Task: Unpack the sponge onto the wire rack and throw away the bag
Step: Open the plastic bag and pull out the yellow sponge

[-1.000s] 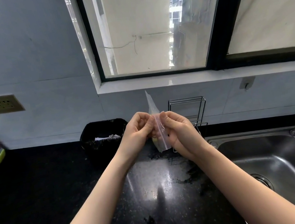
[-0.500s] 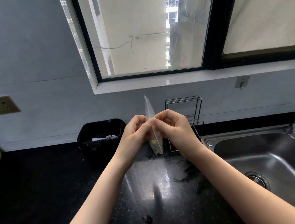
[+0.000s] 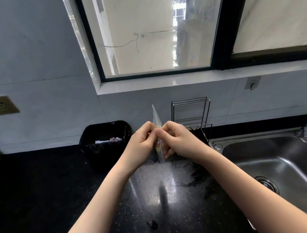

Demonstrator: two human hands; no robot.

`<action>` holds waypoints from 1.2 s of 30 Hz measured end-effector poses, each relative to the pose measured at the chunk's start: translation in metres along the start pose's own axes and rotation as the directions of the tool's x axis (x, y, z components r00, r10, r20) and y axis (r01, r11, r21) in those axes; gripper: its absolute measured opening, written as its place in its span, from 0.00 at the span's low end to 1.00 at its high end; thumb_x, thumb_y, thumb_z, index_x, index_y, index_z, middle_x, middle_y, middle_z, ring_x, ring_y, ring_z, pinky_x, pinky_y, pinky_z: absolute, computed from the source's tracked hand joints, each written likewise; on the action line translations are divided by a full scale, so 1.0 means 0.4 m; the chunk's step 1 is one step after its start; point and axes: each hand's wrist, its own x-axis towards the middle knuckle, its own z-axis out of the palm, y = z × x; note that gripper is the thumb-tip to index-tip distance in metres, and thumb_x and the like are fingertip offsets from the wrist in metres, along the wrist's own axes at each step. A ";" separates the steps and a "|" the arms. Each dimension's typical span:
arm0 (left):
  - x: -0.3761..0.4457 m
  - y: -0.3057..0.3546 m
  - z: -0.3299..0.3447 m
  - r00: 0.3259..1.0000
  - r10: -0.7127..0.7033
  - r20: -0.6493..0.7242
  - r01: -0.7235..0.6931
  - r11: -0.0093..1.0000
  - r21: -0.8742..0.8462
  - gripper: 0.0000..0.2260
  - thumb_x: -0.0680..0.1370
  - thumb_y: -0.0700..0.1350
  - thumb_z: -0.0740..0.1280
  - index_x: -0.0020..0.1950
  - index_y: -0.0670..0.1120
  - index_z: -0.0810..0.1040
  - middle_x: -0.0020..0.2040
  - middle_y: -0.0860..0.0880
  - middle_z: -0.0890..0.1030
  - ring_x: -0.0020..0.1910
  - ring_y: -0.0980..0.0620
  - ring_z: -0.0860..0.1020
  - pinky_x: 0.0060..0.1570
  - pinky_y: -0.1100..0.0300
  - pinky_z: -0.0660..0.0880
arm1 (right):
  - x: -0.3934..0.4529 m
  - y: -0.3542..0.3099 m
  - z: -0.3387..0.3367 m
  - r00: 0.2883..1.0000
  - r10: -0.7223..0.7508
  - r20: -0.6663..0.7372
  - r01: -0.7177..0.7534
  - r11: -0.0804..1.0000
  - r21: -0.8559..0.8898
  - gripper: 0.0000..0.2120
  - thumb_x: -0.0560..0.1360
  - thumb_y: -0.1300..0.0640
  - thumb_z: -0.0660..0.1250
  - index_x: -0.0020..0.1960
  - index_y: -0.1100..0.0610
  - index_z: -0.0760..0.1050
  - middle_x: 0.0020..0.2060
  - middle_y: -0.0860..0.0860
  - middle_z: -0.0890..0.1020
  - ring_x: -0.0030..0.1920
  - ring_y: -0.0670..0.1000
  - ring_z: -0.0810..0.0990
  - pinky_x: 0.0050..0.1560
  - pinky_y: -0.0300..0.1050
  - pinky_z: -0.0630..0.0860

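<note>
While our left hand [image 3: 142, 143] and right hand [image 3: 177, 140] meet knuckle to knuckle above the black counter [image 3: 42, 201], each pinches one side of the clear bag [image 3: 156, 120], held upright and edge-on. A yellowish sponge [image 3: 158, 149] shows faintly inside, between our fingers. Behind stand the wire rack [image 3: 190, 114], the black bin [image 3: 105, 140] to its left and the sink [image 3: 286, 172] to the right.
</note>
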 end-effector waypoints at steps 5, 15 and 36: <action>-0.003 -0.012 -0.009 1.000 -0.029 -0.005 0.029 0.998 0.048 0.10 0.79 0.43 0.61 0.39 0.40 0.70 0.29 0.56 0.74 0.30 0.61 0.69 0.34 0.67 0.66 | 0.013 -0.002 -0.011 0.998 -0.014 0.063 0.018 0.998 -0.060 0.12 0.80 0.59 0.58 0.37 0.56 0.67 0.26 0.55 0.74 0.30 0.58 0.76 0.28 0.48 0.76; -0.016 0.011 0.013 0.979 -0.141 -0.146 0.123 0.984 -0.128 0.12 0.74 0.45 0.58 0.34 0.39 0.66 0.31 0.46 0.69 0.31 0.52 0.68 0.32 0.54 0.65 | 0.011 0.015 0.021 0.972 -0.155 -0.179 0.161 0.987 0.021 0.11 0.76 0.63 0.57 0.34 0.62 0.66 0.23 0.59 0.74 0.18 0.45 0.69 0.21 0.36 0.64; -0.039 -0.007 -0.086 0.958 0.078 -0.275 0.097 0.816 0.570 0.11 0.76 0.45 0.60 0.37 0.41 0.67 0.29 0.47 0.71 0.34 0.36 0.74 0.34 0.49 0.69 | -0.006 0.016 -0.075 0.922 -0.246 -0.298 -0.069 0.652 -0.755 0.09 0.74 0.56 0.59 0.37 0.58 0.66 0.33 0.55 0.76 0.36 0.61 0.72 0.38 0.50 0.69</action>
